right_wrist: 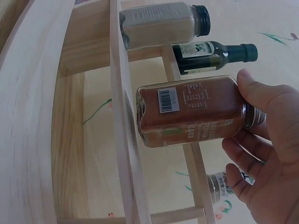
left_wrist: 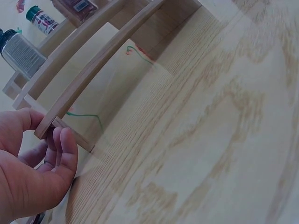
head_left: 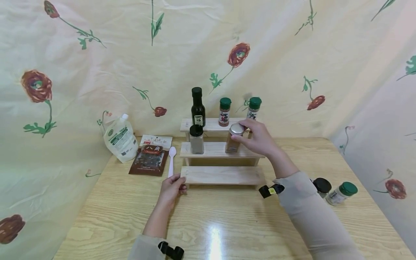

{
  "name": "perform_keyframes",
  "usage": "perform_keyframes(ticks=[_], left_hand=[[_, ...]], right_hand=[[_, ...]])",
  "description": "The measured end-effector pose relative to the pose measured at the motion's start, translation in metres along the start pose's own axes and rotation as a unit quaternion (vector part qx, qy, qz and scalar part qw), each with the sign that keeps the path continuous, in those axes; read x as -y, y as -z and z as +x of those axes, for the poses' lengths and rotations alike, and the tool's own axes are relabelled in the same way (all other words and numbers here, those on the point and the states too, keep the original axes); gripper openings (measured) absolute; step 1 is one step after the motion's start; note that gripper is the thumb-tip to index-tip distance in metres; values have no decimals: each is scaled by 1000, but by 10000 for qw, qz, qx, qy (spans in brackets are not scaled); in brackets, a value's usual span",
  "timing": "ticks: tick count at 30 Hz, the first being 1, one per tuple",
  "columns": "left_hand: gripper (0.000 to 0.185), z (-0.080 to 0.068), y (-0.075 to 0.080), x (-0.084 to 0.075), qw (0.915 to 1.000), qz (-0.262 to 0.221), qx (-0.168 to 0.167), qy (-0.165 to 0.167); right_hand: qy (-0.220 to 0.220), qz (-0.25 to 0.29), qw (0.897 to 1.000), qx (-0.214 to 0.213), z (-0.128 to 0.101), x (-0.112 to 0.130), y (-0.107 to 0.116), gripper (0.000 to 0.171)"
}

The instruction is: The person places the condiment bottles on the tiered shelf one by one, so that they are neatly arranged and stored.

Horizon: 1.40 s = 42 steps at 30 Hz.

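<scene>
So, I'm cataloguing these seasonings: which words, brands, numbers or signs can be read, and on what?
"八角": brown packet.
"PEPPER", apparently: jar in the right hand; its remaining print is too small.
Barcode, same jar: digits unreadable.
Too small or blurred to read reliably: white pouch, dark bottle, green-capped bottles, black-capped jar.

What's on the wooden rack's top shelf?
A dark bottle, a green-capped jar and, rightmost, a second green-capped jar. In the head view, the right hand covers the second's lower part, and a black-lidded jar covers some of the bottle's.
</scene>
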State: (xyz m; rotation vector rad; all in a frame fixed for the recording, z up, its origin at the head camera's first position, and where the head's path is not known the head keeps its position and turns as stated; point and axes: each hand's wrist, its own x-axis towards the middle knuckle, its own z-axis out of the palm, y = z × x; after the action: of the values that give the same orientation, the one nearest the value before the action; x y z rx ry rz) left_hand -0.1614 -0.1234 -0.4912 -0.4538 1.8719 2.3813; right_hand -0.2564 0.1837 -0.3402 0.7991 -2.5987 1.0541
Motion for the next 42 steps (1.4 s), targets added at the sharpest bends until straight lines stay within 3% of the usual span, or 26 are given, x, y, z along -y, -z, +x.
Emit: perform_keyframes(ticks=[5,11,26,42], left_hand=[[38,1,0,2,10000,41,-56,51],[39,2,1,4,10000,45,-43,57],[39,4,1,2,10000,8,-3,99],[37,6,3,5,10000,-44,-1,50]], right_hand=[[-55,57,9999,122,6,1,-7,37],[203,14,9995,230,14,3,-14,32],[146,-61,9995,268,25,10,-20,42],[-425,306,9986,13,0,-5,-17,49]])
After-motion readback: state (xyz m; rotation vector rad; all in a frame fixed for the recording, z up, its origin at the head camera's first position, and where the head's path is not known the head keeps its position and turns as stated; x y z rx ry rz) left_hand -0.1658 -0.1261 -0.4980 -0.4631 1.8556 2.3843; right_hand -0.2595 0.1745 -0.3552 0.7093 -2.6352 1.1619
